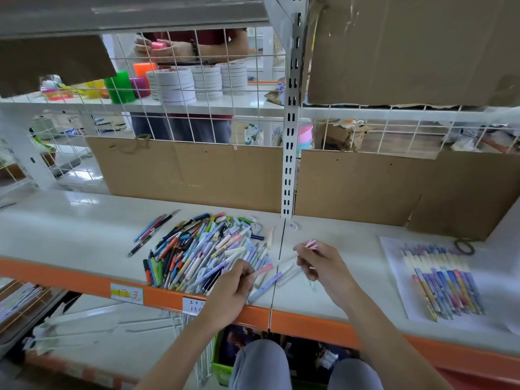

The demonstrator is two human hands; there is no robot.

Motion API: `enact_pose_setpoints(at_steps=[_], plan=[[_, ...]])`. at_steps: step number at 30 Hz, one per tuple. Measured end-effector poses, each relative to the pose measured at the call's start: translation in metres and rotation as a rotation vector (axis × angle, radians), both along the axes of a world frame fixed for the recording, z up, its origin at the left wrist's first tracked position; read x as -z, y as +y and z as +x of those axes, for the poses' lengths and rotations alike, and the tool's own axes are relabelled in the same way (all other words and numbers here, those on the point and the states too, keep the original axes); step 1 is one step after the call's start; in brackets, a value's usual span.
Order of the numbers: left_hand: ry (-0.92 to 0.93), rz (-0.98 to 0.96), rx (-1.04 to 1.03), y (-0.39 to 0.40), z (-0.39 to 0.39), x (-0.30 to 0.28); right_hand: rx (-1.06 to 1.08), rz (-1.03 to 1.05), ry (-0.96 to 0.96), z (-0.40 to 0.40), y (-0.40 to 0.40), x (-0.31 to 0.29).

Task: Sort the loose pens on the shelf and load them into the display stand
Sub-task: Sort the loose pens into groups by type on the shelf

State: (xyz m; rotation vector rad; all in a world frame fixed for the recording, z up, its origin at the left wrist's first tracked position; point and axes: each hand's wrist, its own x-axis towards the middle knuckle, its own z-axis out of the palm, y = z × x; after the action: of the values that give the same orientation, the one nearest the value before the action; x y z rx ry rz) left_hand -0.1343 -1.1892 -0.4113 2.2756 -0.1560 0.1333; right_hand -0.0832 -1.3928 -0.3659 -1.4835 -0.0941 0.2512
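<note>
One pink pen [309,244] (tip leftward)

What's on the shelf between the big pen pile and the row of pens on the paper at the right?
In the head view, the right hand holding a pink pen hangs there. Beneath it lie a few pale pens near the pen pile; bare shelf reaches the sorted row.

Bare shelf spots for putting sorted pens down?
Free: shelf left of the pen pile, and the strip between the right hand and the sheet with lined-up pens. Crowded: the pile, where the left hand is picking.
</note>
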Motion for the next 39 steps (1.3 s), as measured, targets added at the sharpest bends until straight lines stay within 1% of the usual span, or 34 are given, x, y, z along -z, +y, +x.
enact_pose_setpoints(at_steps=[2, 3, 6, 9, 12, 14, 17, 20, 22, 25, 27, 29, 34, 37, 39], plan=[[-0.007, 0.001, 0.038, -0.005, 0.0, -0.003, -0.086, 0.016, 0.029, -0.005, 0.006, 0.001], [-0.004, -0.015, 0.049, -0.009, 0.0, -0.006, -0.082, 0.048, 0.044, -0.008, 0.009, 0.001], [-0.028, -0.059, 0.024, -0.022, 0.003, -0.012, 0.05, 0.129, 0.051, -0.012, 0.018, 0.002], [-0.135, 0.012, -0.073, -0.037, 0.005, -0.01, 0.175, 0.066, 0.037, -0.01, 0.025, 0.002], [-0.249, 0.128, -0.128, -0.052, 0.004, -0.002, 0.274, 0.004, 0.081, -0.007, 0.024, 0.004], [-0.264, 0.147, -0.143, -0.065, 0.009, 0.001, 0.256, 0.019, 0.119, -0.008, 0.021, 0.006], [-0.247, 0.104, -0.123, -0.082, 0.021, -0.001, 0.145, -0.067, 0.115, -0.012, 0.011, 0.012], [-0.208, 0.154, -0.006, -0.09, 0.031, 0.001, 0.148, -0.158, 0.07, -0.009, -0.014, 0.012], [-0.152, 0.219, 0.061, -0.091, 0.035, 0.005, 0.206, -0.314, -0.006, -0.001, -0.038, 0.011], [-0.15, 0.291, 0.082, -0.091, 0.039, 0.013, 0.275, -0.768, -0.124, 0.011, -0.078, 0.018], [-0.158, 0.306, 0.092, -0.092, 0.041, 0.017, 0.283, -1.012, -0.125, 0.014, -0.104, 0.025], [-0.16, 0.298, 0.097, -0.094, 0.042, 0.021, 0.297, -1.188, -0.13, 0.014, -0.127, 0.033], [-0.189, 0.294, 0.111, -0.095, 0.04, 0.027, 0.295, -1.483, -0.075, 0.014, -0.157, 0.042], [-0.219, 0.301, 0.108, -0.093, 0.039, 0.028, 0.281, -1.577, -0.072, 0.014, -0.158, 0.043], [-0.226, 0.314, 0.092, -0.09, 0.039, 0.028, 0.282, -1.595, -0.109, 0.013, -0.154, 0.042]])
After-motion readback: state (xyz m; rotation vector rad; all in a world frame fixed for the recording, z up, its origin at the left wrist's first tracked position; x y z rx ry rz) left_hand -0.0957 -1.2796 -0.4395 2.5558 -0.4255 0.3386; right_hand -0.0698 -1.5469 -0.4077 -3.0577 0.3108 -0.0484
